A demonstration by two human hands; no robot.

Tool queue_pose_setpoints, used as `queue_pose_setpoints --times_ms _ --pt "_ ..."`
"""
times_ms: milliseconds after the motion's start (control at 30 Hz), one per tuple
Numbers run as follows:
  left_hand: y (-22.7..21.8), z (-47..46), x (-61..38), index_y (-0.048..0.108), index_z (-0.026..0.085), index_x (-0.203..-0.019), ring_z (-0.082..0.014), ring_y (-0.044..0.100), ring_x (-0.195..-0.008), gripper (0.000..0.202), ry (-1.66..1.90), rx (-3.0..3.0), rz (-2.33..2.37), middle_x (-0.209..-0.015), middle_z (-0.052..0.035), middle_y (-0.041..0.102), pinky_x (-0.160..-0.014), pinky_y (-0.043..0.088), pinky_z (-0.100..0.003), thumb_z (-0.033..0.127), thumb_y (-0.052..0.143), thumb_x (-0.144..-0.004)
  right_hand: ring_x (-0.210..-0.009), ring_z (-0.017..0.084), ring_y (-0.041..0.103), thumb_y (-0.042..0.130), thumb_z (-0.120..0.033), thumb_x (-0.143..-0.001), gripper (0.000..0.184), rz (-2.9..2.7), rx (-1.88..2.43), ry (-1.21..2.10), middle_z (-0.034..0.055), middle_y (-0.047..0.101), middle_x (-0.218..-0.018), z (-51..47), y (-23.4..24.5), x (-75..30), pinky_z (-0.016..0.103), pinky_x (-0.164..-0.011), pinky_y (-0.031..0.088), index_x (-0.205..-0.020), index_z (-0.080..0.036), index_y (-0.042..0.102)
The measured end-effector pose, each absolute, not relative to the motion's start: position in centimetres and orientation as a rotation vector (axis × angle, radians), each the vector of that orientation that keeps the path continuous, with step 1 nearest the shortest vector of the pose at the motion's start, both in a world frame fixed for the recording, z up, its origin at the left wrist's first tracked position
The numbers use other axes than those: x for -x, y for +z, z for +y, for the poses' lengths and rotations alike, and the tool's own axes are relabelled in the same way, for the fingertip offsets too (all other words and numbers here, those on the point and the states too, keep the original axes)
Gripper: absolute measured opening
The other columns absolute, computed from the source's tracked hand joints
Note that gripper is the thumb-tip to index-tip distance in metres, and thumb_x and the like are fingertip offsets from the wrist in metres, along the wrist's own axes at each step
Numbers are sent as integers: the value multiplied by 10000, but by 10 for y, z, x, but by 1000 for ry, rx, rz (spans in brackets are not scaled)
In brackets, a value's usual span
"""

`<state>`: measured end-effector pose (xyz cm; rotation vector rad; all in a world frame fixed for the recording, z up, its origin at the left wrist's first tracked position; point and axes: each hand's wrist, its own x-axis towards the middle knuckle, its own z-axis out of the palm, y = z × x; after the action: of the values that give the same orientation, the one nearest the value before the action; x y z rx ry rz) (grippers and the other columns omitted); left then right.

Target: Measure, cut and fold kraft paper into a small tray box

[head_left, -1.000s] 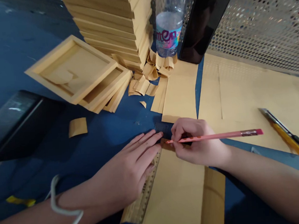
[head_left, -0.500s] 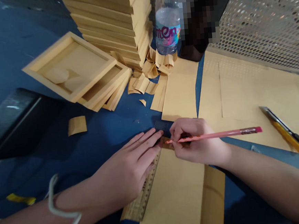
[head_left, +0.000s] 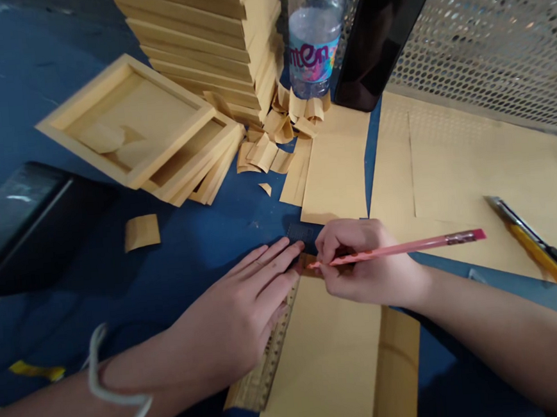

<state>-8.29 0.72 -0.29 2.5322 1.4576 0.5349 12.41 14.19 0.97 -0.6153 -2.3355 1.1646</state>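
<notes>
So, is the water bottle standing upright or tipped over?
Upright: the water bottle stands vertical, label level, beside the stack of tan frames.

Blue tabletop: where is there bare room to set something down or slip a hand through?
Bare blue tabletop shows between the loose paper scrap and the left hand, below the leaning trays. The large sheet is free between its cut line and the utility knife. Crowded: the paper curls by the bottle, and around the right hand holding the pencil.

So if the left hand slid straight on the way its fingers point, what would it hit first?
Most likely the right hand, gripping the pink pencil; it sits just beyond the left hand, along the ruler.
</notes>
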Motion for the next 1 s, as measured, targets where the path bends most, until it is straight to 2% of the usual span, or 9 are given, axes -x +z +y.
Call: queue_pose_setpoints --times_ms 233,533,733,1000 --pt "-4 6 83 624 55 -1388 -314 503 -1503 398 528 -2505 1463 -1561 -191 574 -1204 504 -494 108 457 -1031 -630 113 615 603 -90 -729 101 -2280 723 1199 10 669 -755 141 12 -125 222 -526 439 -732 -189 587" --pt "-4 6 84 621 49 -1382 -335 526 -1481 392 524 -2516 1456 -1550 -202 581 -1191 504 -520 110 472 -1025 -631 99 622 605 -75 -723 112 -2335 620 1185 6 675 -768 142 9 -125 208 -542 448 -737 -184 587" --pt "-5 4 87 620 73 -1411 -309 488 -1514 433 482 -2501 1452 -1592 -176 546 -1236 462 -491 93 465 -1007 -645 111 610 622 -71 -728 134 -2251 630 1290 7 661 -773 142 11 -127 223 -547 453 -745 -196 575" --pt "-5 9 101 586 147 -1488 -321 421 -1560 537 446 -2501 1405 -1640 -183 482 -1259 432 -526 72 466 -970 -632 123 588 643 -77 -733 154 -2094 689 1454 7 634 -758 143 12 -128 247 -535 449 -743 -206 560"
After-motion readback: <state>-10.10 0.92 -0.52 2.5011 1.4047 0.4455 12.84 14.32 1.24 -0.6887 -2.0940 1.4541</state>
